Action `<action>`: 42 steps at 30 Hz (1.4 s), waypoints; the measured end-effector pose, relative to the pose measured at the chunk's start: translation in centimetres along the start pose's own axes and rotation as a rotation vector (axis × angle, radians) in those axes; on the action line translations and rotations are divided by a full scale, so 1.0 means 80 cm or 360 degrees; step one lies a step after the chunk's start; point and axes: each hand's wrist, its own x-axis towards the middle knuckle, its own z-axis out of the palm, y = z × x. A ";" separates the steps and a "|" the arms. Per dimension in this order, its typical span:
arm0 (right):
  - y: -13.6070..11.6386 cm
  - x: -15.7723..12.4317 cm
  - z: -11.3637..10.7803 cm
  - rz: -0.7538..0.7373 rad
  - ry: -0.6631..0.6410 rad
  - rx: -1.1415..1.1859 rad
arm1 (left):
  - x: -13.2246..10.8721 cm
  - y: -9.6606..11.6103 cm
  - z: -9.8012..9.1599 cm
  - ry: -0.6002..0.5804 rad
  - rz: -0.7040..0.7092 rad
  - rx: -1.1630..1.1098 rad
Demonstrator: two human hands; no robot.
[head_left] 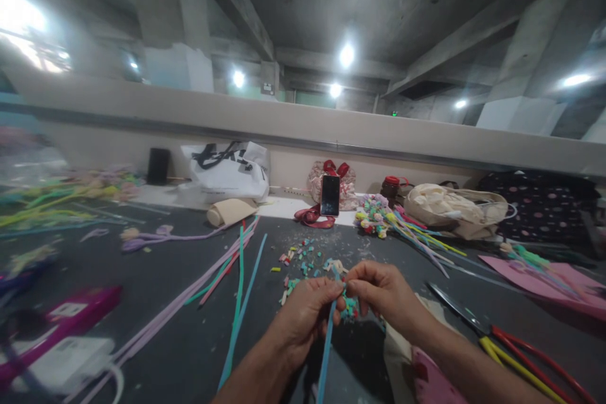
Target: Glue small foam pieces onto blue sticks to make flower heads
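Note:
My left hand [305, 315] is closed around a blue straw [326, 353] that runs down toward me. My right hand [383, 293] pinches the straw's top end, where small coloured pieces [349, 308] are bunched just below the fingers. Both hands meet above a dark grey table [165, 303]. Scattered cut bits of straw [303, 259] lie on the table just beyond the hands.
Long straws [239, 290] lie to the left. Scissors with red and yellow handles [502, 334] rest at the right, near pink paper [544, 281]. A phone [330, 195] stands upright at the back, with a white bag [230, 170], a bunch of straw flowers [376, 214] and a beige bag [449, 205].

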 end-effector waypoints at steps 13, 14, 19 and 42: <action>0.003 -0.018 -0.031 -0.0392 0.0097 -0.0659 | -0.015 0.018 0.019 0.0172 -0.0197 0.0323; 0.002 -0.019 -0.037 -0.0446 0.0095 -0.0727 | -0.016 0.019 0.019 0.0160 -0.0206 0.0383; -0.002 -0.023 -0.049 -0.0639 0.0020 -0.0963 | -0.013 0.018 0.016 -0.0014 -0.0210 0.0563; -0.020 -0.029 -0.041 -0.0971 -0.0202 -0.1624 | -0.008 0.009 0.010 -0.0202 -0.0316 0.0749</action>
